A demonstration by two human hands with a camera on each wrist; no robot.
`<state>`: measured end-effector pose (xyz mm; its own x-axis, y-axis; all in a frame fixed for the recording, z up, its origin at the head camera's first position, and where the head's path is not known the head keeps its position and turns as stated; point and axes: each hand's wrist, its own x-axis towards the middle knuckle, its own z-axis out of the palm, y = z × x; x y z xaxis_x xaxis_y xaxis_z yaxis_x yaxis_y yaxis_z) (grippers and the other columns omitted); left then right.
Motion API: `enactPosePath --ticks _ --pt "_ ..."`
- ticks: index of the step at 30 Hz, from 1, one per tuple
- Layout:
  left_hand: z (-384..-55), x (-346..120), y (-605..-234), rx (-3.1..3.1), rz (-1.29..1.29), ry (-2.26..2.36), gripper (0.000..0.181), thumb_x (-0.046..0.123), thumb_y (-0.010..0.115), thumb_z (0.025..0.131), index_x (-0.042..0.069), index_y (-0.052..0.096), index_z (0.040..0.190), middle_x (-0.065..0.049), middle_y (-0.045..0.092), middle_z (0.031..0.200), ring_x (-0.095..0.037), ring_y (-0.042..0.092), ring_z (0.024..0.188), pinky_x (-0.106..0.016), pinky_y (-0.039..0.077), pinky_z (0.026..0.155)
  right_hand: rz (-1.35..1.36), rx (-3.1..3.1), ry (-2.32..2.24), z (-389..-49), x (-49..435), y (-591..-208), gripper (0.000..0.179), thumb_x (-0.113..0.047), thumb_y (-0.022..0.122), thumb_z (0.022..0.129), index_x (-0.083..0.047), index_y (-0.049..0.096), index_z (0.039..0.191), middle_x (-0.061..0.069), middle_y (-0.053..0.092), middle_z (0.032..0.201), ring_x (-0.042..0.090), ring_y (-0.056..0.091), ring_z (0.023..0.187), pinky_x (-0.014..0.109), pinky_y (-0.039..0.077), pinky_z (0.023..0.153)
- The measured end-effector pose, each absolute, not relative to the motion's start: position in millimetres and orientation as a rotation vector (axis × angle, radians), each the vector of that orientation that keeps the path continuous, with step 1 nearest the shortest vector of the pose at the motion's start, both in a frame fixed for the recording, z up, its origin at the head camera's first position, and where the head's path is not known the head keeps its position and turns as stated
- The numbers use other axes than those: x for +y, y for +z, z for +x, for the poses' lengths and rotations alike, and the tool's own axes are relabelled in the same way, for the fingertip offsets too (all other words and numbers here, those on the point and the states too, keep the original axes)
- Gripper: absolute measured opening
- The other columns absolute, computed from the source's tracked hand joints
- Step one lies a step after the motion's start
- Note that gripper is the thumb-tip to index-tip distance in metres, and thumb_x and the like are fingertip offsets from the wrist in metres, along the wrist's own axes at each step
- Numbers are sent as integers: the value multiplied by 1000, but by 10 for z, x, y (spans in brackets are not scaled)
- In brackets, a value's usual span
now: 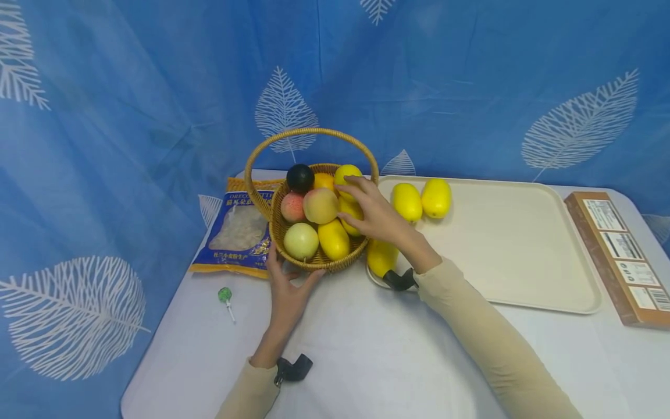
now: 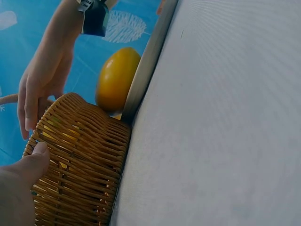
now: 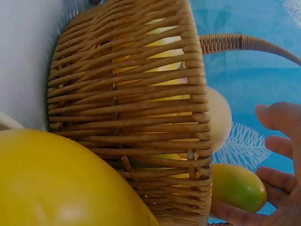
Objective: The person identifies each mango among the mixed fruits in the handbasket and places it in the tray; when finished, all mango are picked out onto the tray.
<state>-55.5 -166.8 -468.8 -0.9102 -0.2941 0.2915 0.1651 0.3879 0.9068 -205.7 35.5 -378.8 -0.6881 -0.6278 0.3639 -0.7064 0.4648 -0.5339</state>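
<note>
A wicker basket point(image 1: 335, 266) with a tall handle holds several fruits: a dark round one point(image 1: 300, 178), a pinkish-red one point(image 1: 292, 207), a pale peach-like one point(image 1: 321, 205), a pale green one point(image 1: 300, 241) and several yellow ones point(image 1: 334, 240). My left hand point(image 1: 289, 291) touches the basket's near side from outside, its thumb point(image 2: 41, 157) against the woven wall below the rim; its other fingers are partly hidden. Above the basket's right side, my right hand point(image 1: 376, 212) has its fingers loosely spread. They lie at a yellow-green mango-like fruit point(image 3: 239, 187).
A cream tray point(image 1: 513, 244) lies to the right, with two yellow fruits point(image 1: 436, 198) at its back left and another yellow fruit point(image 1: 381, 257) at its near left corner. A blue bag point(image 1: 225, 256), a green lollipop point(image 1: 225, 295) and a brown box point(image 1: 602, 250) flank them.
</note>
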Motion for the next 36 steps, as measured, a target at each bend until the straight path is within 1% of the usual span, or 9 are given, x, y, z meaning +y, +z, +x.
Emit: enactPosePath --ticks 6,10,13,18,20,22,26,32,36 --pt "-555 -1657 -4687 -2236 87 -1528 110 18 83 79 14 5 157 -17 19 157 -30 33 140 -45 49 88 1169 -2516 1082 -1856 450 -3724 52 -25 68 93 -7 52 139 16 41 148 31 35 138 49 34 114" --pt "-559 -1661 -4678 -2226 69 -1530 109 18 82 80 15 6 157 -16 18 157 -32 32 140 -48 48 88 1167 -2411 1192 -1680 541 -3713 48 -18 72 90 -5 57 134 16 48 140 29 48 123 43 51 93" --pt "-565 -1677 -4670 -2228 83 -1533 110 20 83 80 17 6 158 -15 18 157 -30 32 140 -47 48 89 1175 -2346 1223 -1615 579 -3736 45 -14 73 88 -4 60 130 17 50 137 28 51 115 39 55 78" --pt "-559 -1696 -4677 -2229 106 -1539 111 21 84 79 17 5 158 -14 20 156 -27 34 139 -45 48 90 1129 -2399 1158 -1670 594 -3807 50 -18 74 88 -6 58 134 15 47 145 33 43 127 47 47 97" --pt "-548 -1694 -4686 -2231 113 -1544 112 22 84 79 17 5 158 -14 20 156 -28 34 138 -45 48 89 1100 -2468 1132 -1706 604 -3842 55 -22 74 88 -7 56 138 13 44 149 36 40 130 53 36 108" --pt "-540 -1689 -4696 -2234 118 -1549 112 22 84 79 17 5 158 -15 20 156 -28 34 138 -46 48 89 1085 -2532 1122 -1733 616 -3877 59 -25 75 88 -8 53 140 13 42 152 37 39 131 56 29 113" --pt "-537 -1676 -4702 -2237 124 -1558 112 23 83 79 18 4 158 -15 19 156 -28 34 139 -45 48 89 1079 -2586 1146 -1772 638 -3930 61 -28 75 87 -11 53 141 12 38 155 37 36 132 57 30 111" --pt "-542 -1664 -4694 -2251 117 -1543 113 22 83 79 16 3 158 -16 18 157 -30 33 140 -43 48 89 1114 -2590 1212 -1810 658 -3955 66 -29 78 84 -13 51 142 14 33 156 37 32 142 58 30 114" --pt "-542 -1660 -4687 -2253 118 -1542 112 22 83 79 15 3 158 -16 18 156 -29 33 139 -45 48 89 1139 -2619 1209 -1831 659 -3965 71 -31 78 84 -15 47 145 14 29 158 35 33 143 53 38 110"
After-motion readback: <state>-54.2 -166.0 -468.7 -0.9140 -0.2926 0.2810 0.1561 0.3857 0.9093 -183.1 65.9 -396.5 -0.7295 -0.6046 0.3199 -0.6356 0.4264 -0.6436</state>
